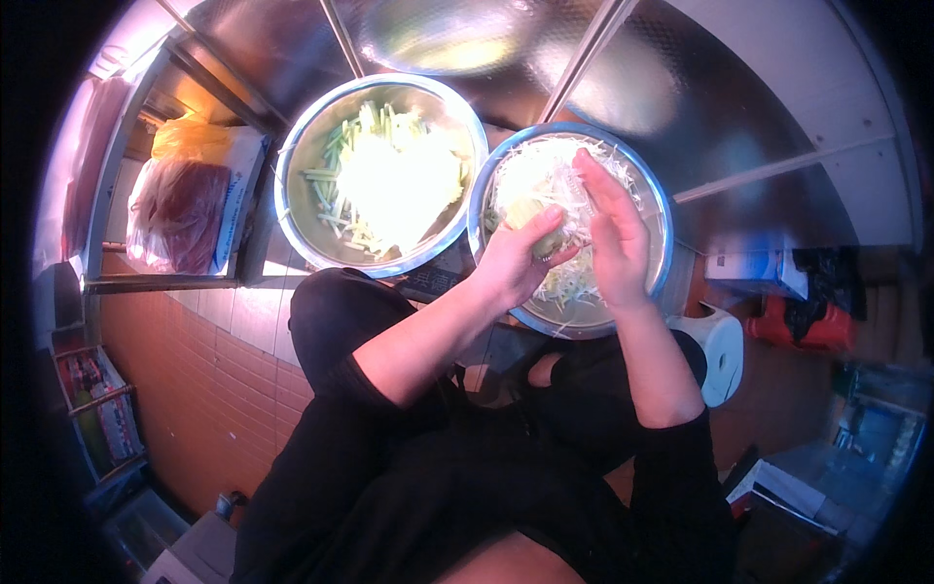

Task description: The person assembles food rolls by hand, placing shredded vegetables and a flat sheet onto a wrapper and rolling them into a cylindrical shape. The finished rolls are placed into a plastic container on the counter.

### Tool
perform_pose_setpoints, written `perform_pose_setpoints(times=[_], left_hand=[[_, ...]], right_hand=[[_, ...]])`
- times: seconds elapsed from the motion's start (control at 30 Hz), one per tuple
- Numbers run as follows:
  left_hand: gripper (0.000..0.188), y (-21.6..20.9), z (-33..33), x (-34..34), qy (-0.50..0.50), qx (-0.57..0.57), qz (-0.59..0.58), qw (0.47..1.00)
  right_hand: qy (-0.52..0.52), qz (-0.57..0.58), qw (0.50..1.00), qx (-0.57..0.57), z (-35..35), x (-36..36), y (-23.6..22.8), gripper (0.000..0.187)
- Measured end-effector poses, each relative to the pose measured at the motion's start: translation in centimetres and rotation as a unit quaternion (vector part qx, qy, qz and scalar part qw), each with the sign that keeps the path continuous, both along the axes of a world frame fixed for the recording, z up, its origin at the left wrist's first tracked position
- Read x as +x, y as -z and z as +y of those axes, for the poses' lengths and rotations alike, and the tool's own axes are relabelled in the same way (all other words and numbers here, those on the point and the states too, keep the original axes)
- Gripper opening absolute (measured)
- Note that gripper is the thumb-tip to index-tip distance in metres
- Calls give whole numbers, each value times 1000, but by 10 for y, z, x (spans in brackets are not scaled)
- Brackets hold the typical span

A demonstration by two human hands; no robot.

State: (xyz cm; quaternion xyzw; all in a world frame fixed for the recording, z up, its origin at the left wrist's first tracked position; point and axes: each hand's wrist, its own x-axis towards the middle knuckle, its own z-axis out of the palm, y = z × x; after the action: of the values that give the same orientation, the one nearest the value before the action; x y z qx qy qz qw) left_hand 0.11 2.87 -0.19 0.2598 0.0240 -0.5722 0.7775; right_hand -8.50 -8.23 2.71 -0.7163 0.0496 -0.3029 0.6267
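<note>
My left hand (516,261) is closed around a pale yellow-green lump (531,220), perhaps a peeled vegetable; its exact kind is hard to make out. It is over the right-hand metal bowl (664,243), which holds a heap of thin white shreds (559,288). To its right, my right hand (619,234) is raised over the same bowl with its fingers stretched out and apart from the lump. Glare and the hands hide part of the shreds between them.
Beside it, a second metal bowl (288,200) holds cut green stalks (336,185), their middle washed out by light. A shelf at left carries a plastic-wrapped bundle (180,209). Right of my knee stands a white stool (722,355), near a red bag (803,326).
</note>
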Motion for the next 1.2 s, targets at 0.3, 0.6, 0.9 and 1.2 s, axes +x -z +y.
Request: perform_pose_setpoints(times=[0.3,0.6,0.9,1.2], left_hand=[[71,10,0,6,7,-59,-27,998],[71,24,-1,4,14,-119,11,993],[72,15,-5,-4,-14,-134,-2,991],[67,2,-3,-1,-30,-115,-49,992]], right_hand=[[-16,164,925,-343,-26,-22,-26,81],[-22,159,916,-368,-29,-20,-31,69],[104,221,818,-520,-2,-14,-28,53],[32,270,858,-436,-3,-12,-38,35]])
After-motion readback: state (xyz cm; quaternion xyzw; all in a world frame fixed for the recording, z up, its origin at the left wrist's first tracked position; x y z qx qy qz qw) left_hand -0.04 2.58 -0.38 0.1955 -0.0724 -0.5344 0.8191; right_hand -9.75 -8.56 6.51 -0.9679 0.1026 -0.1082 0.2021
